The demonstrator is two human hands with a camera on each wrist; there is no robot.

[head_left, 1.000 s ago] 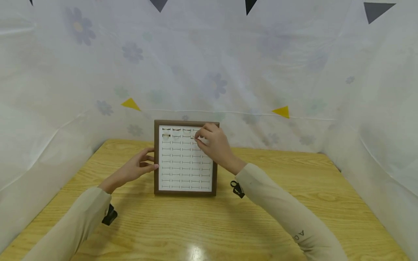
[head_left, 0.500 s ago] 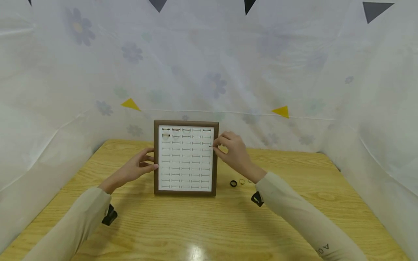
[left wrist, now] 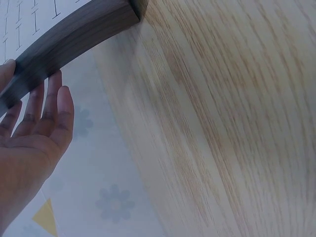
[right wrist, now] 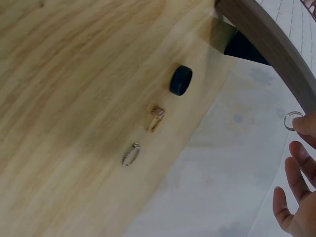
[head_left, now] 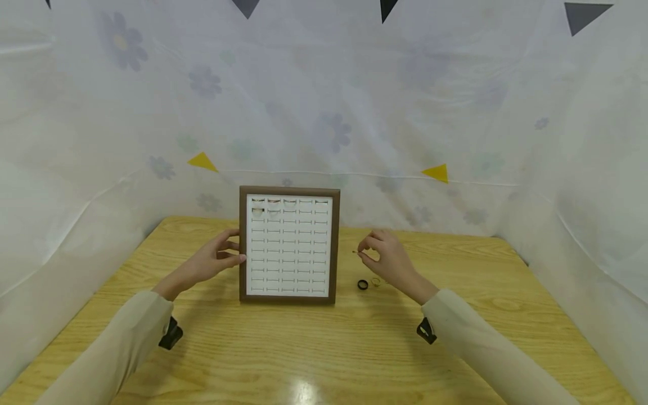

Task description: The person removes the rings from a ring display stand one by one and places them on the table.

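No writing could be read anywhere. The right hand (head_left: 392, 261) pinched a thin silver ring (right wrist: 292, 120) between thumb and forefinger, held above the wooden table (head_left: 324, 349) just right of the ring display board (head_left: 288, 246). The left hand (head_left: 210, 262), fingers straight, touched the board's brown frame. A black ring (right wrist: 180, 80), a gold ring (right wrist: 155, 117) and a beaded silver ring (right wrist: 130, 154) lay on the table.

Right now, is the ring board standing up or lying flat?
Standing up. The ring board stands on its bottom edge on the table, face toward the camera; the left hand touches its left frame edge.
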